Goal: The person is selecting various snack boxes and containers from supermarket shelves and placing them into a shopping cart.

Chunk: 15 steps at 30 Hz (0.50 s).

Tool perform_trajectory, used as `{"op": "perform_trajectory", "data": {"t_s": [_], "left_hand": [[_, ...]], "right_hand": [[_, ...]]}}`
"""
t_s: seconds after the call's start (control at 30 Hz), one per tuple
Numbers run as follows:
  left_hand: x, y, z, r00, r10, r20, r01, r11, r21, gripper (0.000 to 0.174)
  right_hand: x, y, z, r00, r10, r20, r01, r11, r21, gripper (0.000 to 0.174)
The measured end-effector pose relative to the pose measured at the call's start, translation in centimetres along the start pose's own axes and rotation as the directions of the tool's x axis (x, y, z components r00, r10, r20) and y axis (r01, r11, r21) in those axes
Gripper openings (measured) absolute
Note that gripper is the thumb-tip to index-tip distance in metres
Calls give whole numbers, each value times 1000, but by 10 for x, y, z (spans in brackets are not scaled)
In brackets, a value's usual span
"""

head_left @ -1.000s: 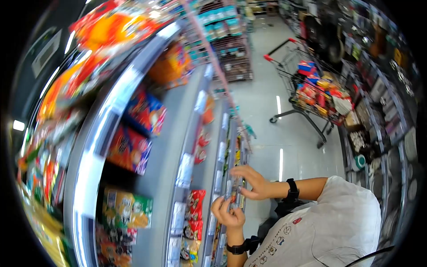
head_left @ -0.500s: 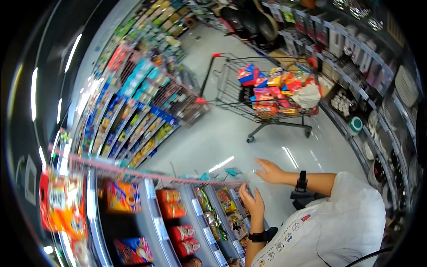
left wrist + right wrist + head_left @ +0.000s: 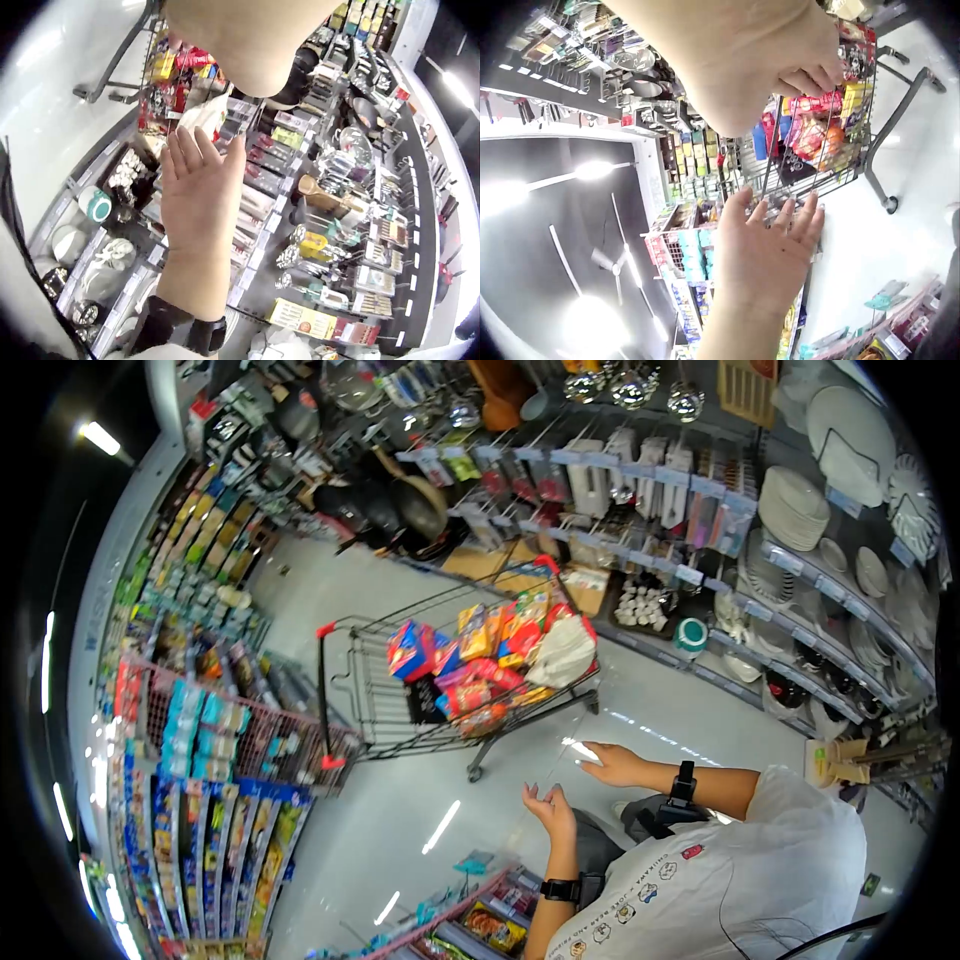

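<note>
In the head view, both hands are raised apart at the lower middle, holding nothing: the left hand (image 3: 553,812) is lower and the right hand (image 3: 618,766) higher. Beyond them stands a wire shopping cart (image 3: 375,705), filled with bright packets and a pale bag (image 3: 562,653). In the left wrist view, the right hand (image 3: 201,199) shows its palm, while the left hand (image 3: 247,45) is close at the top, its fingers mostly hidden. The right wrist view shows the left palm (image 3: 763,259) with fingers spread, and the right hand (image 3: 780,67) above, fingers slightly bent.
Kitchenware shelves (image 3: 690,573) with plates (image 3: 795,510) and pans (image 3: 418,505) run along the far side. Packed snack racks (image 3: 205,840) and a pink wire basket (image 3: 270,740) are at left. A snack shelf edge (image 3: 470,920) lies near the bottom.
The head view has swung from the snack shelf towards the kitchenware side. Cart and kitchenware have shifted left in it, and the snack shelf has dropped nearly out of sight. Both hands remain raised.
</note>
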<state>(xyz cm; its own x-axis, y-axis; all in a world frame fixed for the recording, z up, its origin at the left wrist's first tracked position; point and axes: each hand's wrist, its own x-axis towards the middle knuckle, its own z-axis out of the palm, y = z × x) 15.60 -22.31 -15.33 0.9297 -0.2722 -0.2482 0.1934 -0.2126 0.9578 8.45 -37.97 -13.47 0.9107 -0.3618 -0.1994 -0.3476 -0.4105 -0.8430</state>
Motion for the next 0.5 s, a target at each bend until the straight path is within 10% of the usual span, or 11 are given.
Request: {"op": "perform_trajectory", "data": {"t_s": [0.37,0.5], "left_hand": [[195,11,32,904,177,390,-206,978,33,49],[284,23,10,908,131,399,-147,989,11,45]], "right_hand": [[125,-17,2,943,91,-321,-134,984,-114,61],[183,-82,-9,977,71,-199,-100,985,-139,57]]}}
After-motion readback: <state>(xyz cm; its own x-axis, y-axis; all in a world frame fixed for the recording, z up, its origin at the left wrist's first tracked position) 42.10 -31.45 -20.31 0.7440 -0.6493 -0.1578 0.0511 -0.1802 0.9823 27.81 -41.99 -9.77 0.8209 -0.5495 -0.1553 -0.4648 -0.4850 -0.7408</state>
